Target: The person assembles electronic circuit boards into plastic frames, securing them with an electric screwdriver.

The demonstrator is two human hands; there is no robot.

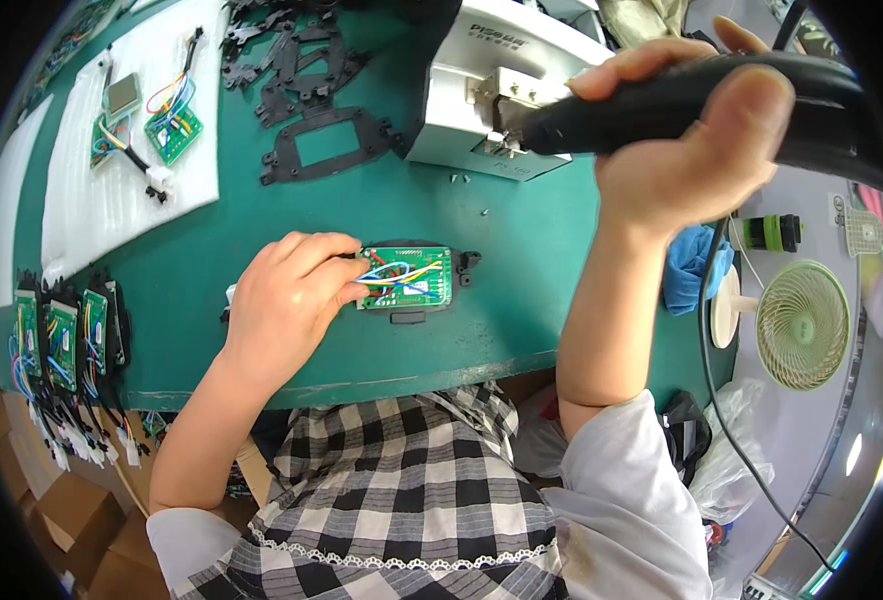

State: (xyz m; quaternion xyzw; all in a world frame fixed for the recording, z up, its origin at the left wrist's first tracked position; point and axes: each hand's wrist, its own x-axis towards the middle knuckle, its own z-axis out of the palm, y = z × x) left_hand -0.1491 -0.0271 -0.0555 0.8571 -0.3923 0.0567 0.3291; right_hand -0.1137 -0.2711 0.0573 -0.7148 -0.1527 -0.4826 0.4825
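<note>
While left hand (286, 300) pins the board, right hand (686, 140) grips the driver.
Green rectangular circuit board (404, 278) with coloured wire loops sits in a black plastic frame (466, 268) on the green matte desk (521, 250); left fingers press its left edge. Right hand is wrapped tight round a black cylindrical electric screwdriver (661, 105), tip at the white boxy screw feeder (491, 90). Flat black frames (326, 145) lie behind.

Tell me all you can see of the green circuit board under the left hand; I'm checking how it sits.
The green circuit board lies flat on the green table, seated in a black plastic frame that shows around its edges. Red, blue, yellow and white wires loop across its top. The left hand presses its left edge with its fingertips.
</note>
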